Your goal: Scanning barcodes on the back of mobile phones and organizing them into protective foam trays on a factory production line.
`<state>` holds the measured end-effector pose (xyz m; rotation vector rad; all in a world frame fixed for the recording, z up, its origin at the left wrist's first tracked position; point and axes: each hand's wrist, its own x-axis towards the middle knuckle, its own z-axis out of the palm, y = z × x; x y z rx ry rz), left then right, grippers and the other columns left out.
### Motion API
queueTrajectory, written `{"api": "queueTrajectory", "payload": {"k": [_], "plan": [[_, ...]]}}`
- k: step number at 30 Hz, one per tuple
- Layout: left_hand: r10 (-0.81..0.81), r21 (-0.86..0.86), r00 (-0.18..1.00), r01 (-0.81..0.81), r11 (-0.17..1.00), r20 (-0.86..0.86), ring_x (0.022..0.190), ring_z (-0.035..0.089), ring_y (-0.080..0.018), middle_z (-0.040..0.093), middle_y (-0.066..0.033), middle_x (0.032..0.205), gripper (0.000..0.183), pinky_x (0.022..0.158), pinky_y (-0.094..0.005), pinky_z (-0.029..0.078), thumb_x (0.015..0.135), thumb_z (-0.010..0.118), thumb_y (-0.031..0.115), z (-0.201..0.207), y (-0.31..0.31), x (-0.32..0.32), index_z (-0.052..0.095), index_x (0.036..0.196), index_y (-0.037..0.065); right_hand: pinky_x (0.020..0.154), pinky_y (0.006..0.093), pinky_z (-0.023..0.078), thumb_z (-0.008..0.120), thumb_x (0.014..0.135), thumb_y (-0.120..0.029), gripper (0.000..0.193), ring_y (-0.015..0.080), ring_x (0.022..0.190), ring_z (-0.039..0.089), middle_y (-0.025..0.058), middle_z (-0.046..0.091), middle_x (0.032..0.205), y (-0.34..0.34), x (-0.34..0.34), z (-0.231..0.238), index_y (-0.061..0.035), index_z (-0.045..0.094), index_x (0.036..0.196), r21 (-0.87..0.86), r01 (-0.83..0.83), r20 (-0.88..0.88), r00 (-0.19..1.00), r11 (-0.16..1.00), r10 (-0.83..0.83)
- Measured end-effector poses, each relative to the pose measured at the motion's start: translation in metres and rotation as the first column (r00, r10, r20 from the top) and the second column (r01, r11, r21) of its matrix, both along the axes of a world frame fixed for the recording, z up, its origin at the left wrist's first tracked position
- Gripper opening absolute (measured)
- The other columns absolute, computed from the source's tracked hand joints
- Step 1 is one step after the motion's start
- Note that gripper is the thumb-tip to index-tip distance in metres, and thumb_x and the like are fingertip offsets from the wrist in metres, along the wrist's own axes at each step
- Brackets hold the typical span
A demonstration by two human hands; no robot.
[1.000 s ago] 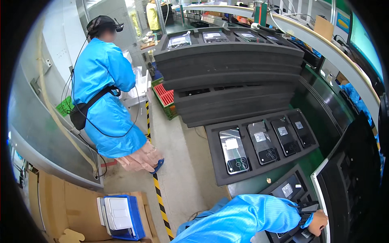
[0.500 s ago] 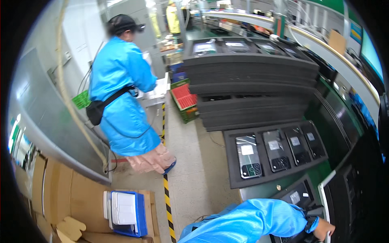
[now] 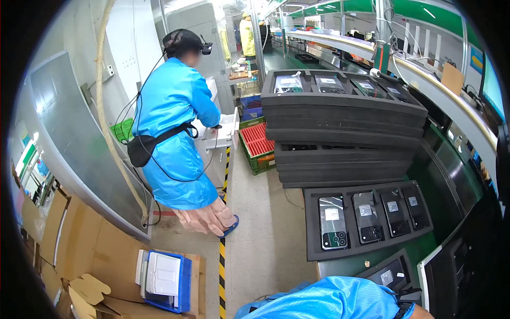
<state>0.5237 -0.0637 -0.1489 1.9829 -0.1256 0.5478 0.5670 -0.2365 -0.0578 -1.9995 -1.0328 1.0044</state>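
Note:
My left arm in a blue sleeve comes in at the lower right. Only a sliver of my left hand (image 3: 420,312) shows at the lower edge, past a dark wristband, and its fingers are out of the picture. Close beyond the sleeve, a dark phone (image 3: 387,277) with a white label lies in a partly covered black foam tray. To the right of the hand stands a dark panel with a white edge (image 3: 423,279). Farther off, a black foam tray (image 3: 313,250) holds several phones, label side up, among them a glossy one (image 3: 332,223). My right hand is outside the picture.
Behind the tray rises a stack of black foam trays (image 3: 340,114), phones on top. A co-worker in a blue gown (image 3: 172,117) stands at the left by a white table. A green crate (image 3: 258,166) stands on the floor. A blue bin (image 3: 184,282) sits among cardboard at lower left.
The view has shifted, so the scene sits lower and slightly right. My left hand, earlier visible at the white edge, has mostly dropped below the picture. The co-worker's head has turned slightly.

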Motion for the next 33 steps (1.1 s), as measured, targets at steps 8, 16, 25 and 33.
{"api": "queueTrajectory", "payload": {"k": [8, 16, 25, 33], "plan": [[0.02, -0.012, 1.0, -0.02, 1.0, 0.002, 0.099, 0.068, -0.0313, 0.07, -0.0152, 0.104, 0.041, 0.084, -0.0402, 0.053, 0.084, 0.066, 0.02, -0.012, 0.0, 0.011, 0.057, 0.122, 0.007, 0.076, 0.0277, 0.05, 0.066, 0.084, 0.012, 0.084, 0.0169, 0.093, 0.062, 0.0119, 0.063, 0.12, -0.005, 0.0, 0.01, -0.0016, 0.028, 0.157, 0.069, -0.069, -0.263, 0.961, 0.995, 0.085], [-0.033, -0.079, 0.996, 0.027, 0.997, -0.079, 0.1, 0.069, -0.0292, 0.071, -0.0129, 0.107, 0.044, 0.085, -0.039, 0.054, 0.084, 0.072, 0.02, -0.005, -0.001, -0.003, 0.058, 0.124, 0.008, 0.074, 0.0291, 0.051, 0.071, 0.087, 0.005, 0.07, 0.0139, 0.091, 0.062, 0.0106, 0.067, 0.113, -0.004, 0.011, -0.004, 0.0018, 0.039, 0.149, 0.04, -0.171, -0.053, 0.983, 0.984, 0.173], [0.052, -0.069, 0.998, -0.054, 0.996, -0.023, 0.096, 0.068, -0.0251, 0.071, -0.0124, 0.102, 0.049, 0.083, -0.0374, 0.054, 0.078, 0.077, 0.02, -0.007, -0.001, -0.004, 0.061, 0.121, 0.004, 0.071, 0.0339, 0.052, 0.074, 0.078, 0.0, 0.023, 0.0192, 0.074, 0.061, 0.0119, 0.068, 0.083, -0.013, 0.016, -0.016, 0.0039, 0.068, 0.1, 0.025, -0.184, 0.459, 0.875, 0.983, 0.152], [0.106, -0.026, 0.994, -0.106, 0.994, -0.016, 0.094, 0.069, -0.0251, 0.071, -0.0118, 0.1, 0.044, 0.081, -0.0377, 0.054, 0.079, 0.076, 0.021, -0.01, -0.003, -0.005, 0.063, 0.119, 0.007, 0.071, 0.0374, 0.053, 0.074, 0.079, -0.003, 0.014, 0.0268, 0.072, 0.064, 0.0135, 0.067, 0.078, -0.022, 0.001, -0.014, 0.0, 0.066, 0.09, 0.062, -0.196, 0.537, 0.833, 0.979, 0.132]]}}
